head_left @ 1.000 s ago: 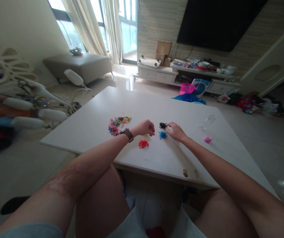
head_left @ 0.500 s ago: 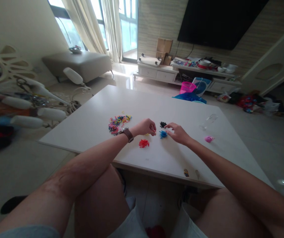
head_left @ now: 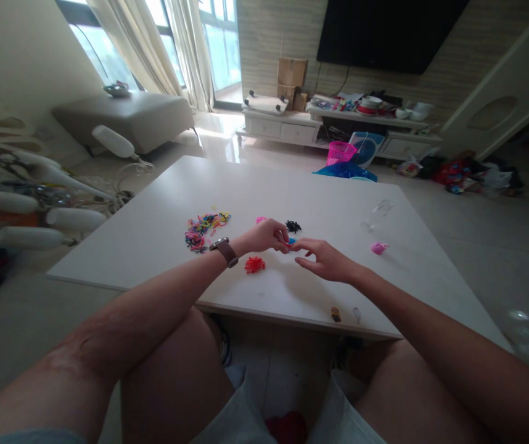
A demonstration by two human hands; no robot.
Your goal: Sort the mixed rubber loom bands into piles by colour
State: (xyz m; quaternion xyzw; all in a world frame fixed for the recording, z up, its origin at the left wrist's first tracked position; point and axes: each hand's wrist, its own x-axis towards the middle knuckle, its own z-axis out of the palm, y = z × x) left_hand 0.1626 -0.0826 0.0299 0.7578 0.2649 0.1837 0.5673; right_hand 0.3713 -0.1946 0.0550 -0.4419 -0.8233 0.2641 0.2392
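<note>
On the white table (head_left: 153, 216), several heaps of small coloured bands lie about my hands. My left hand (head_left: 271, 236), a watch on its wrist, is pinched on something small and red. The index finger of my right hand (head_left: 324, 259) reaches to the left fingertips, while its thumb stands apart. A blue heap (head_left: 293, 241) is partly hidden behind the fingers, with a black heap (head_left: 293, 226) beyond it. The red heap (head_left: 254, 265) lies nearer me, left of my hands. A mixed-colour heap (head_left: 204, 229) is farther left, and a pink heap (head_left: 261, 220) shows behind my left hand.
A clear container (head_left: 378, 214) and a pink object (head_left: 378, 248) are at the table's right. Two small items, one a yellow-brown figure (head_left: 335, 314), lie by the front edge. White lamp arms (head_left: 77, 219) stand beside the left edge.
My right hand has moved left from beside the black and blue heaps to my left fingertips. The view has shifted slightly, and the pink heap now shows.
</note>
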